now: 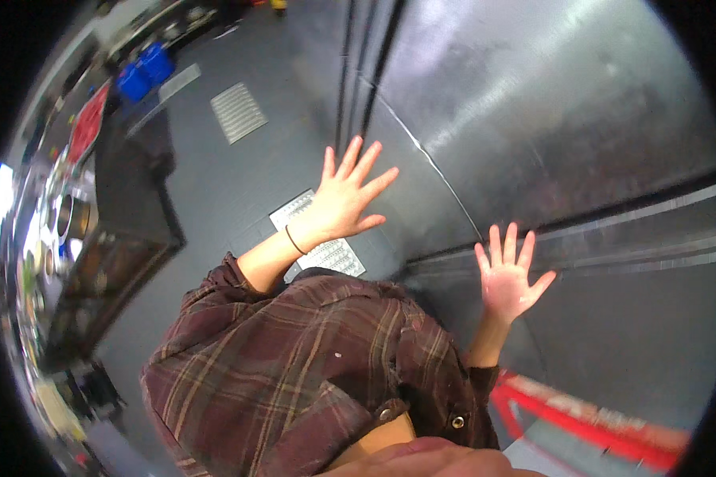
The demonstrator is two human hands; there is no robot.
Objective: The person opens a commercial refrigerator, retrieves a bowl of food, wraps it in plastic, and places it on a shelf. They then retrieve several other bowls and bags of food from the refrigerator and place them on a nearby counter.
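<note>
My left hand (351, 197) is held out with its fingers spread and its back up. A thin dark band (295, 240) circles that wrist, and nothing is in the hand. Behind and below it lies a light plate with a raised pattern (329, 257) on the dark floor. My right hand (506, 280) shows its palm, fingers apart and holding nothing. It is in front of the lower edge of a large metal panel (549, 107); I cannot tell whether it touches anything. Both arms come out of a plaid shirt (286, 352).
A second patterned plate (238, 112) lies on the grey floor (197, 155). Blue containers (146, 71) stand at upper left. A dark bench (125, 238) crowded with items lines the left side. A red frame (585, 417) is at lower right.
</note>
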